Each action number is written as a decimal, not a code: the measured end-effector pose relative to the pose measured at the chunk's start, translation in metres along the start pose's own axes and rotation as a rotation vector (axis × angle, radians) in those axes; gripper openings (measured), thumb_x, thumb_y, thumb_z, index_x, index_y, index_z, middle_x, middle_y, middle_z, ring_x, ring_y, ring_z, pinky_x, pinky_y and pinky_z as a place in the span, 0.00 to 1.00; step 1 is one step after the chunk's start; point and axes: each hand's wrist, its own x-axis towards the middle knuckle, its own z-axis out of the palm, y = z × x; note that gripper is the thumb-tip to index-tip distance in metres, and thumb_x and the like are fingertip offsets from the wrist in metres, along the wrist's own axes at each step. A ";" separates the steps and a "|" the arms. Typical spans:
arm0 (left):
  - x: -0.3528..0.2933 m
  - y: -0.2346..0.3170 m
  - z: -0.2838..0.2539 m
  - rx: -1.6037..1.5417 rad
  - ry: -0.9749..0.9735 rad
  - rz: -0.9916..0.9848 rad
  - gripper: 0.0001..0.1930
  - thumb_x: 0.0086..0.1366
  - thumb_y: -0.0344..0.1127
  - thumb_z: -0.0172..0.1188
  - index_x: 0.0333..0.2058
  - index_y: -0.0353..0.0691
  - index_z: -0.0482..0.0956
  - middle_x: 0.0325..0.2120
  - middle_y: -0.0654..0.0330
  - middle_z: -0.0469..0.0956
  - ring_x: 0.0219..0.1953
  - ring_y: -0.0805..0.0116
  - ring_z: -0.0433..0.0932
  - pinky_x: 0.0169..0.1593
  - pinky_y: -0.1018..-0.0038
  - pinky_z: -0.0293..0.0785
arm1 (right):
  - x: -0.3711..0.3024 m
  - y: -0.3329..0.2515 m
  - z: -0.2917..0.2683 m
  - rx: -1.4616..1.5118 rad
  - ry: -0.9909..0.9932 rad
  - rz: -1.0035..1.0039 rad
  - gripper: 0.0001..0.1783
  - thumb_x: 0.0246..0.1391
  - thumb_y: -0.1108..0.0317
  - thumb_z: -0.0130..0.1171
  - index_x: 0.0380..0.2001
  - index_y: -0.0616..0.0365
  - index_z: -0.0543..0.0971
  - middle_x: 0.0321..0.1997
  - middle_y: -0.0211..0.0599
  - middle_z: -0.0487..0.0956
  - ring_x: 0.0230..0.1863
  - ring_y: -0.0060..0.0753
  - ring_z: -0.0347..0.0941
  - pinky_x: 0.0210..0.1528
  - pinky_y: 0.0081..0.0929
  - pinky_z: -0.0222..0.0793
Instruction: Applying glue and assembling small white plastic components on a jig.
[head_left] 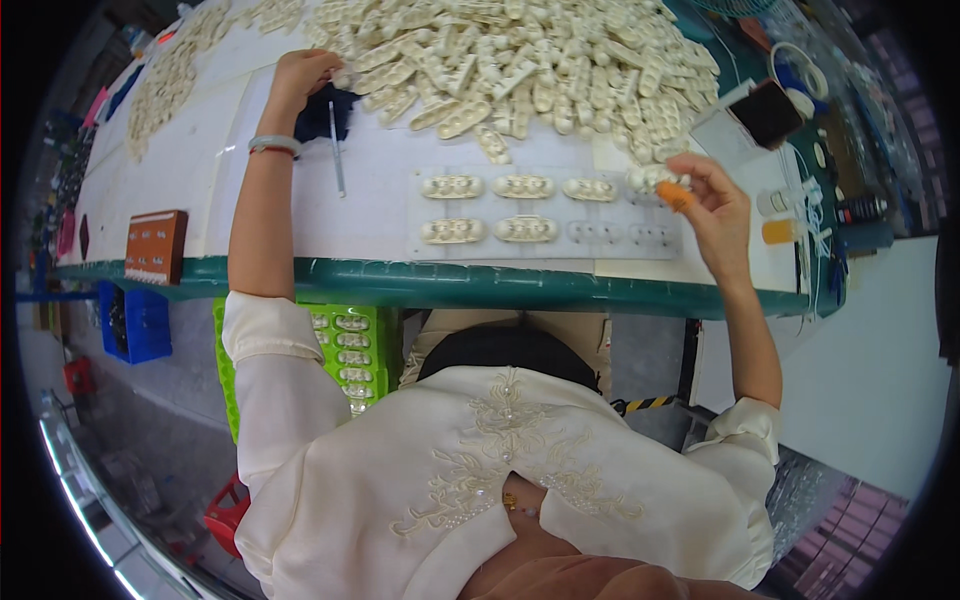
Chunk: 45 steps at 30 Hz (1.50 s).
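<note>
My right hand (718, 205), with an orange finger cot (675, 196) on one digit, grips a cream moulded piece (645, 178) at the right end of a clear tray (545, 208). In the tray, several oblong cream pieces (525, 187) sit in two rows; bare pegs show at the front right. Far to the left, my left hand (300, 80) is closed in a pinch beside the pile, with something small and whitish at its fingertips. Below those fingers lie a dark cloth (325, 113) and a slim pale pen-like stick (337, 160).
A large heap of cream pieces (540, 65) covers the back of the table; more lie at the far left (165, 95). A brown block (157, 246) stands at the front left edge. Small bottles (778, 232) are at the right. A green crate (350, 345) with pieces sits below the edge.
</note>
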 end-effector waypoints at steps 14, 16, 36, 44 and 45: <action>-0.108 0.091 0.098 -0.699 -0.577 -0.149 0.16 0.65 0.34 0.44 0.46 0.27 0.67 0.37 0.53 0.75 0.28 0.69 0.77 0.21 0.83 0.73 | -0.028 0.021 0.020 -0.456 -0.350 -0.369 0.17 0.39 0.74 0.66 0.37 0.60 0.78 0.39 0.37 0.76 0.42 0.40 0.69 0.45 0.32 0.66; -0.115 0.092 0.114 -0.680 -0.804 -0.116 0.16 0.66 0.35 0.46 0.46 0.29 0.70 0.33 0.56 0.75 0.27 0.74 0.76 0.22 0.83 0.73 | -0.024 0.016 0.017 -0.435 -0.215 -0.356 0.19 0.38 0.74 0.66 0.38 0.60 0.78 0.40 0.38 0.76 0.43 0.40 0.69 0.45 0.31 0.67; -0.205 0.132 0.221 0.032 -1.006 0.392 0.19 0.60 0.38 0.60 0.49 0.38 0.73 0.33 0.63 0.74 0.30 0.76 0.69 0.34 0.79 0.68 | 0.011 0.049 -0.048 0.166 -0.242 0.098 0.24 0.48 0.83 0.52 0.51 0.56 0.73 0.48 0.35 0.71 0.45 0.22 0.69 0.45 0.15 0.67; -0.239 0.116 0.256 0.363 -0.506 1.088 0.17 0.54 0.33 0.61 0.42 0.35 0.72 0.34 0.55 0.71 0.36 0.59 0.71 0.37 0.70 0.69 | 0.022 0.002 -0.094 -0.507 -0.431 0.058 0.17 0.43 0.80 0.59 0.40 0.63 0.77 0.34 0.37 0.74 0.32 0.30 0.71 0.36 0.22 0.67; -0.241 0.116 0.256 0.531 -0.418 1.183 0.18 0.53 0.34 0.61 0.42 0.34 0.71 0.34 0.56 0.71 0.39 0.60 0.70 0.39 0.70 0.68 | 0.024 -0.003 -0.093 -0.659 -0.540 0.109 0.15 0.42 0.79 0.59 0.38 0.63 0.77 0.34 0.39 0.73 0.33 0.35 0.72 0.37 0.25 0.68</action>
